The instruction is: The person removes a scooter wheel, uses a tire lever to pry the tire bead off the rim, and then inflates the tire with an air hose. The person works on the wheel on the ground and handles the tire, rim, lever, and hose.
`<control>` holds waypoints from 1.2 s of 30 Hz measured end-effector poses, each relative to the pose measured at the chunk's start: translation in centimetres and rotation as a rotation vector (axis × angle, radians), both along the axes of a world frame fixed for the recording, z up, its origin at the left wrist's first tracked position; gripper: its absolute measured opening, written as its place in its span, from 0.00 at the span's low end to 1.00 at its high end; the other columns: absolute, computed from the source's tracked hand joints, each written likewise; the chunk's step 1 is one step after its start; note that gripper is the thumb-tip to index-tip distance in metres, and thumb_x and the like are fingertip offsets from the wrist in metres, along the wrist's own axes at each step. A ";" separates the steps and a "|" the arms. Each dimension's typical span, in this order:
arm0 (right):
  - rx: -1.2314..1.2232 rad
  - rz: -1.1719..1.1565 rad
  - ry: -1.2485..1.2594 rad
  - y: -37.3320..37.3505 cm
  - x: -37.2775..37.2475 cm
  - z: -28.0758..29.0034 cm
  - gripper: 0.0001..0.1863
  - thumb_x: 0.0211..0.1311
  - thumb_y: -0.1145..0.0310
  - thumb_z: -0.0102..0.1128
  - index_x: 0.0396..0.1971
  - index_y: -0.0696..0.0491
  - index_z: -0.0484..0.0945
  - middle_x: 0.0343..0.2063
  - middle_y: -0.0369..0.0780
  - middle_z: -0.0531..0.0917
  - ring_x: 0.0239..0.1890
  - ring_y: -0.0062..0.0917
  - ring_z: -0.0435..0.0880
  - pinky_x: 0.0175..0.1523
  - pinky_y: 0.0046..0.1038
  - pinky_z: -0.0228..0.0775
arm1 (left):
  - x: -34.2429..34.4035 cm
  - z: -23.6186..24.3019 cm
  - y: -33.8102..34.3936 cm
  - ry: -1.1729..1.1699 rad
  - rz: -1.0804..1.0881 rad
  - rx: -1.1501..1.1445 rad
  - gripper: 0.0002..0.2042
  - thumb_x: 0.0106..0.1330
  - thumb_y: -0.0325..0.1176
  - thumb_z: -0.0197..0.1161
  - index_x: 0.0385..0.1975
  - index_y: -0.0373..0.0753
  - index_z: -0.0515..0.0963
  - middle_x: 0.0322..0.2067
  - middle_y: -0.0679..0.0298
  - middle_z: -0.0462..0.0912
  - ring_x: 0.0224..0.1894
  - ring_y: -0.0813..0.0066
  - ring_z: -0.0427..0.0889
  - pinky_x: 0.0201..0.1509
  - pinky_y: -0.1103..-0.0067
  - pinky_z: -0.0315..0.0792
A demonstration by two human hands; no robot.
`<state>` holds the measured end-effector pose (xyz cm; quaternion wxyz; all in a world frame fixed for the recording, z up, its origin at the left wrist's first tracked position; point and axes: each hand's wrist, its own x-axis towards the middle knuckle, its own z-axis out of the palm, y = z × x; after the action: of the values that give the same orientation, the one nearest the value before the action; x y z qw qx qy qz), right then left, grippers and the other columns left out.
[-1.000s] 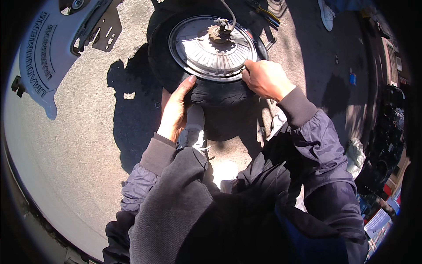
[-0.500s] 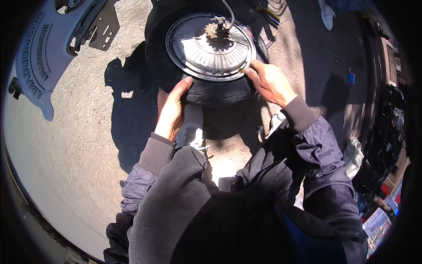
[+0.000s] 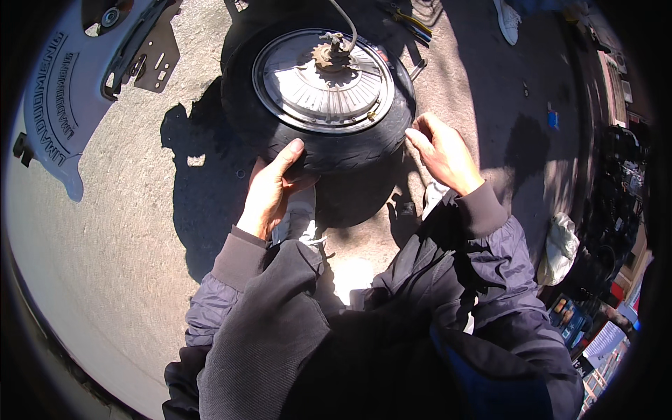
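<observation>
A wheel with a black tyre [image 3: 336, 154] and silver hub [image 3: 308, 91] tilts before me, a sprocket [image 3: 327, 59] and cable at its centre. A small brass-coloured valve [image 3: 371, 116] shows on the rim. My left hand [image 3: 269, 192] grips the tyre's near left, thumb on top, fingers partly hidden beneath. My right hand [image 3: 444, 157] is at the tyre's right edge, fingers curled and thumb near them; I cannot make out whether anything is between them. My shoes are below the wheel.
A silver-grey panel [image 3: 52, 119] with a dark bracket lies left on the sunlit pavement. Pliers [image 3: 413, 26] lie beyond the wheel. At right are a white shoe [image 3: 509, 21], probably another person's, a small blue object [image 3: 553, 119], a white sack [image 3: 558, 248] and dark cluttered items [image 3: 616, 196].
My right hand has moved off the metal rim, outward and down to the tyre's edge, uncovering the valve. The wheel appears shifted slightly left in view. My left hand still grips the tyre.
</observation>
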<state>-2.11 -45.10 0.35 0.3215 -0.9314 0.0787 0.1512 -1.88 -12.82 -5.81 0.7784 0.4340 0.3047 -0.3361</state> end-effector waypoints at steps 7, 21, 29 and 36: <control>0.038 -0.082 0.006 1.9 -2.0 0.8 0.28 0.64 0.61 0.77 0.57 0.60 0.75 0.43 0.50 0.83 0.40 0.36 0.85 0.50 0.37 0.80 | 2.7 6.0 3.9 -0.153 -0.652 0.104 0.15 0.70 0.40 0.77 0.40 0.33 0.83 0.31 0.64 0.86 0.36 0.78 0.87 0.44 0.78 0.82; -0.044 -0.008 0.462 2.9 3.4 7.2 0.43 0.61 0.45 0.75 0.69 0.58 0.74 0.62 0.57 0.80 0.65 0.51 0.80 0.70 0.45 0.72 | 11.4 32.5 -0.1 -0.546 -0.187 -0.095 0.20 0.75 0.25 0.63 0.63 0.31 0.69 0.50 0.43 0.85 0.47 0.55 0.91 0.51 0.66 0.88; 0.058 0.030 0.341 1.6 4.4 21.0 0.34 0.63 0.55 0.73 0.64 0.59 0.78 0.59 0.55 0.85 0.63 0.47 0.83 0.68 0.42 0.75 | 3.8 28.9 -6.9 -0.271 -0.237 0.248 0.19 0.73 0.29 0.69 0.58 0.31 0.72 0.35 0.61 0.83 0.25 0.79 0.81 0.25 0.81 0.75; 0.013 -0.406 0.289 -6.0 -3.1 45.6 0.15 0.63 0.56 0.74 0.34 0.55 0.91 0.27 0.47 0.89 0.33 0.38 0.90 0.44 0.39 0.80 | -0.1 46.9 -0.9 0.012 0.211 0.255 0.15 0.74 0.28 0.60 0.58 0.35 0.70 0.34 0.57 0.82 0.24 0.71 0.82 0.23 0.76 0.79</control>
<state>-5.17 -51.14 45.92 0.3368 -0.8632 0.3084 0.2154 -2.02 -13.67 41.11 0.7463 0.4927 0.3932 -0.2135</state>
